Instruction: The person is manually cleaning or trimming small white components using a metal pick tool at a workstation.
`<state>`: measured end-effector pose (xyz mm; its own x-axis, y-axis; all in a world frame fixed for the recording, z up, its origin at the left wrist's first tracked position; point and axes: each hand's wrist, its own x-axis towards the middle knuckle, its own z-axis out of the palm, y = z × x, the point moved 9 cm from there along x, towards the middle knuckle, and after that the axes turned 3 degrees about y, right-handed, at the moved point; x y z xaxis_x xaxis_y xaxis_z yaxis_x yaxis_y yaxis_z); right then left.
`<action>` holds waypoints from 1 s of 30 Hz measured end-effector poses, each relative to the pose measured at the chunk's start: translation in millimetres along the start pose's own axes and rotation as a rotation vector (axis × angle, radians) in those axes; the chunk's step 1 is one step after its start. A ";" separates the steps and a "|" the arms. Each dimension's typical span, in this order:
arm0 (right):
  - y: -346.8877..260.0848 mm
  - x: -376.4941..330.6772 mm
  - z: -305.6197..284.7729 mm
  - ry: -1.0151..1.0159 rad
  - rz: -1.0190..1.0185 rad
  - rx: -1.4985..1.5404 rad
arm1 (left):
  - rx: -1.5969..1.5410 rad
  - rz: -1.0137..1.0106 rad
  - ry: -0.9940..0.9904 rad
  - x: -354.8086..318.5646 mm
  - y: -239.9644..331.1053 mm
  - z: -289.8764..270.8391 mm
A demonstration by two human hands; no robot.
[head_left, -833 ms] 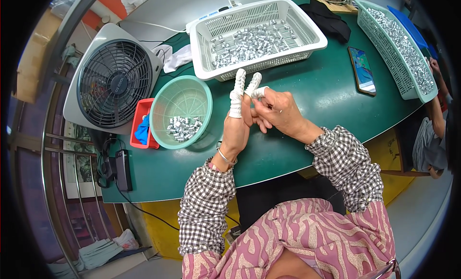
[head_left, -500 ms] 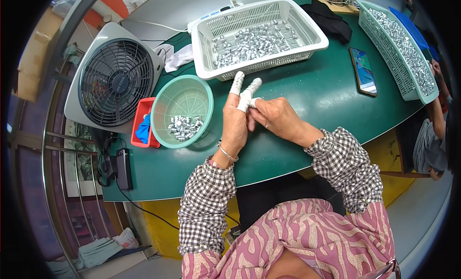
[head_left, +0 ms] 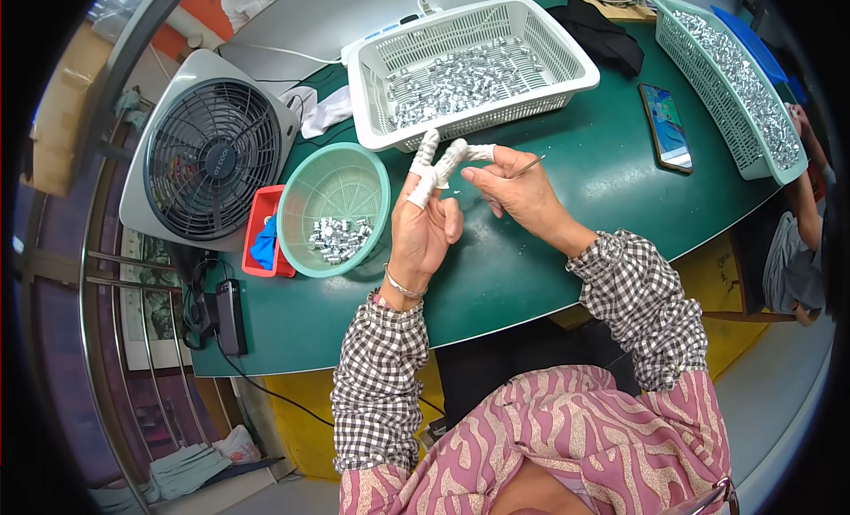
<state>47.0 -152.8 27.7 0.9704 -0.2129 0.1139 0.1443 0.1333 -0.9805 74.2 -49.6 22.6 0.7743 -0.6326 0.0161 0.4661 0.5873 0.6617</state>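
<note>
Over the middle of the green table, my left hand (head_left: 423,227) is palm up. Two of its digits, wrapped in white tape, stretch out apart, while the other fingers curl toward the palm. Just to its right, my right hand (head_left: 531,196) holds a thin metal tool (head_left: 531,165) whose back end sticks out above the knuckles. The right index finger, also wrapped in white, reaches toward the left fingertips. Whether a small part sits between the left digits cannot be made out. Left of my hands stands a mint-green round basket (head_left: 379,183) with small silver metal parts (head_left: 339,239).
A white rectangular basket (head_left: 381,139) of silver parts stands behind my hands. To the right are a phone (head_left: 666,130) and a long green basket (head_left: 753,168) of parts, near another person's hand. At left are a fan (head_left: 217,156) and a red bin (head_left: 257,265).
My right hand has drawn back from the left fingers, its index stretching out and the metal tool coming into sight. The left hand has turned palm up and shifted slightly left.
</note>
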 end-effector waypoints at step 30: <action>5.0 -8.3 18.0 -0.162 0.002 -0.093 | -0.188 -0.054 0.042 2.0 2.6 -15.5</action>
<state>43.1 -132.9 24.8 0.9903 -0.0527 0.1287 0.1310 0.0423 -0.9905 83.6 -41.5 12.8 0.7614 -0.6465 -0.0488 0.5759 0.6399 0.5087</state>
